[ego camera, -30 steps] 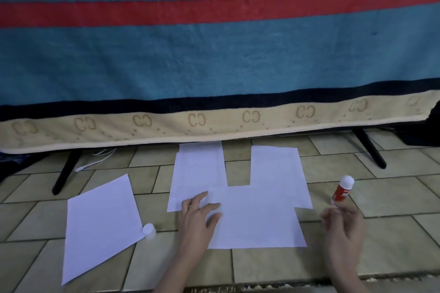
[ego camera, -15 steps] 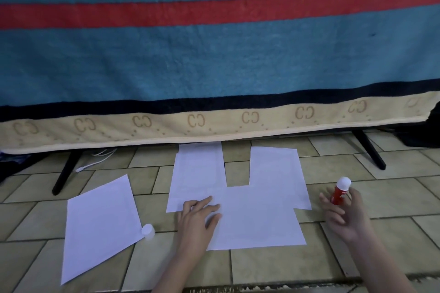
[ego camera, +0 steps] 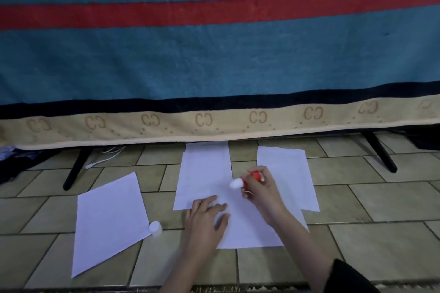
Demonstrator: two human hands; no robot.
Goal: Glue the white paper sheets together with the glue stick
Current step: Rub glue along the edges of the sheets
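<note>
Three white sheets lie joined in a U shape on the tiled floor: a left sheet (ego camera: pixel 202 173), a right sheet (ego camera: pixel 292 178) and a bottom sheet (ego camera: pixel 250 233) overlapping both. My left hand (ego camera: pixel 206 223) presses flat on the seam of the left and bottom sheets. My right hand (ego camera: pixel 260 192) grips the red glue stick (ego camera: pixel 256 176), held sideways with its white glue tip (ego camera: pixel 235 183) pointing left over the sheets. A separate white sheet (ego camera: pixel 109 221) lies to the left. The white cap (ego camera: pixel 155 228) rests at that sheet's right edge.
A blue blanket with a red stripe and beige border (ego camera: pixel 214 66) hangs over a frame right behind the sheets. Black frame legs (ego camera: pixel 76 166) (ego camera: pixel 379 150) stand on the floor at left and right. A white cable (ego camera: pixel 104 158) lies under the blanket.
My right hand picked up the glue stick from the floor at the right and carried it left over the joined sheets, tipping it sideways. My left hand stayed on the paper.
</note>
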